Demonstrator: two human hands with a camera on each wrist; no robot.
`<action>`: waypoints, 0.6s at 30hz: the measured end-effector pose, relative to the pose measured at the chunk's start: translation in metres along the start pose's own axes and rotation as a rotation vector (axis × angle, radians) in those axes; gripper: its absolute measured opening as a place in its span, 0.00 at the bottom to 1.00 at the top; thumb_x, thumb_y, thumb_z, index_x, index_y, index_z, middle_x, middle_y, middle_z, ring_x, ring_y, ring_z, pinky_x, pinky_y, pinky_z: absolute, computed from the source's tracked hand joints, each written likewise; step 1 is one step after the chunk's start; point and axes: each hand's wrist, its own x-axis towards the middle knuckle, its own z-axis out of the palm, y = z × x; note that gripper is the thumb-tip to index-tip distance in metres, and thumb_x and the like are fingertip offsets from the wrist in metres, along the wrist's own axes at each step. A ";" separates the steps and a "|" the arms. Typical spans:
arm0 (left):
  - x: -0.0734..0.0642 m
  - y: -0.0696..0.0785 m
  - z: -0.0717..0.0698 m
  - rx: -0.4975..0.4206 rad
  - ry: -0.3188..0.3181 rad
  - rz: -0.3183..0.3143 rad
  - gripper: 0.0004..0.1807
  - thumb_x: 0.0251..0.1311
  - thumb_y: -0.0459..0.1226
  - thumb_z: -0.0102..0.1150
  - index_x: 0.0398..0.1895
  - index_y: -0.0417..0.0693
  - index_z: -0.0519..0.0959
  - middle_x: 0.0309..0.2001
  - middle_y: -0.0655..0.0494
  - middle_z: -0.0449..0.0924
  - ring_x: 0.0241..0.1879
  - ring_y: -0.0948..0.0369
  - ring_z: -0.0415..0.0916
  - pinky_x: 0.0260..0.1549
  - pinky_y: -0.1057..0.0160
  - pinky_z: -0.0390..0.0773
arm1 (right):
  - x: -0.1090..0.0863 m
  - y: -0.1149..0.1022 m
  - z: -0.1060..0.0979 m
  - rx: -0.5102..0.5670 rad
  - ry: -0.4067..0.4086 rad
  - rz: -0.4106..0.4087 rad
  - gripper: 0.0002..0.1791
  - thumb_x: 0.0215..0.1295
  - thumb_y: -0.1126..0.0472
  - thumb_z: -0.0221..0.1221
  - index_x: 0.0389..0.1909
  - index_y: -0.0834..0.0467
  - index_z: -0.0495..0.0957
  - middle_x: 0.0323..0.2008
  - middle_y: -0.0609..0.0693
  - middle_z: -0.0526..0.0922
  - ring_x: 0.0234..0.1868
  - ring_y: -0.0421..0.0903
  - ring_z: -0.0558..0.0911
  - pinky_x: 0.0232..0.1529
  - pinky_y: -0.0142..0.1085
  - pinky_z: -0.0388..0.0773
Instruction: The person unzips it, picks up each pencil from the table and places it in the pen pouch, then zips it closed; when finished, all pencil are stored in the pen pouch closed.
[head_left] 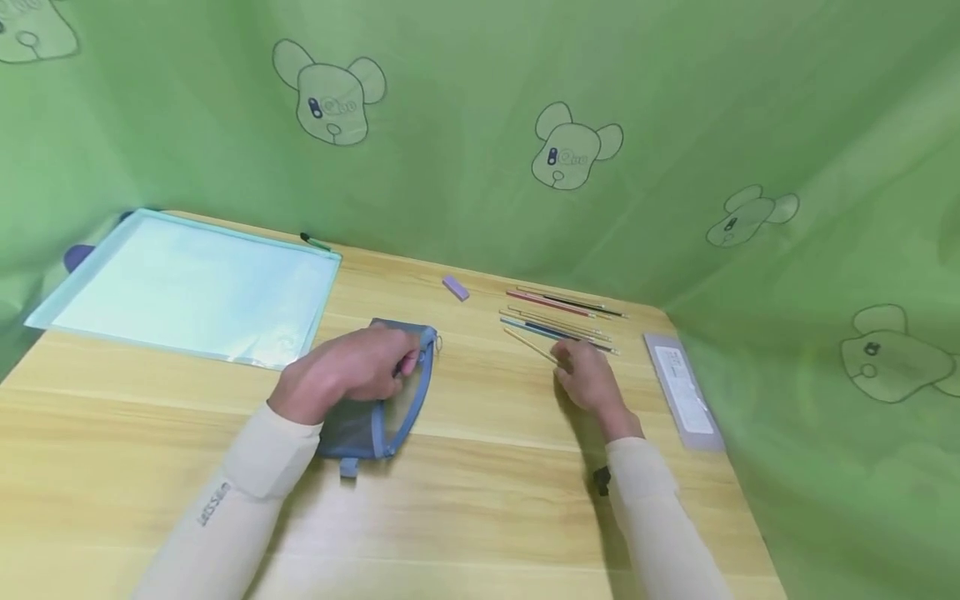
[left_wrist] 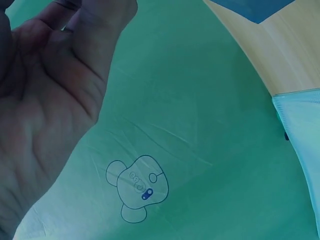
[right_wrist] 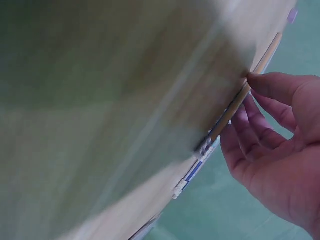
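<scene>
A blue-grey zip pencil case lies on the table with its zip edge bowed away from the body, so its mouth gapes. My left hand holds the upper part of it, fingers curled at the mouth. The left wrist view cuts off the fingertips of that hand; a blue corner of the case shows at its top edge. To the right, my right hand pinches a yellow pencil between thumb and fingers, low over the tabletop. Several other pencils lie in loose rows just beyond that hand.
A purple eraser sits near the back edge. At the left lies a large pale-blue zip folder, a dark-tipped green pen behind it. A flat grey box with a white label lies along the right edge. Green cloth hangs around the table.
</scene>
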 end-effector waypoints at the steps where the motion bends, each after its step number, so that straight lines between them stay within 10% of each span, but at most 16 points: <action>1: 0.000 -0.001 0.001 0.004 0.002 0.000 0.12 0.62 0.25 0.61 0.34 0.51 0.72 0.28 0.56 0.68 0.38 0.55 0.70 0.36 0.62 0.71 | -0.002 0.000 0.001 -0.002 -0.002 0.001 0.20 0.71 0.71 0.62 0.62 0.66 0.79 0.61 0.67 0.84 0.64 0.66 0.83 0.69 0.60 0.79; 18: 0.009 -0.003 0.005 0.010 -0.012 0.016 0.11 0.64 0.26 0.61 0.34 0.50 0.72 0.27 0.57 0.66 0.30 0.59 0.68 0.33 0.64 0.70 | -0.036 -0.043 0.009 -0.004 -0.117 0.023 0.16 0.71 0.69 0.64 0.58 0.66 0.79 0.48 0.62 0.88 0.49 0.57 0.88 0.55 0.51 0.88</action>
